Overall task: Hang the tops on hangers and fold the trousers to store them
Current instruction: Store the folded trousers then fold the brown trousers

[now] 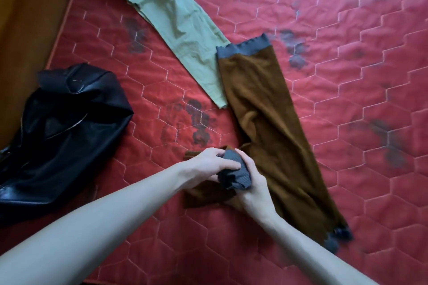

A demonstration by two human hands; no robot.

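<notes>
Brown trousers (266,111) with grey ribbed cuffs and waistband lie lengthwise on the red quilted mattress (347,76). One leg is bent back toward me, and its grey cuff (234,176) is bunched between both hands. My left hand (208,164) grips the cuff from the left. My right hand (252,183) holds it from the right, fingers curled round the fabric. Another grey cuff (340,238) lies flat at the near right. Light green trousers (171,18) stretch diagonally from the top left, their end touching the brown pair.
A crumpled shiny black garment (62,127) lies at the mattress's left edge. Beyond that edge is a brown wooden surface (27,18). Bare mattress with dark printed patches spreads out to the right.
</notes>
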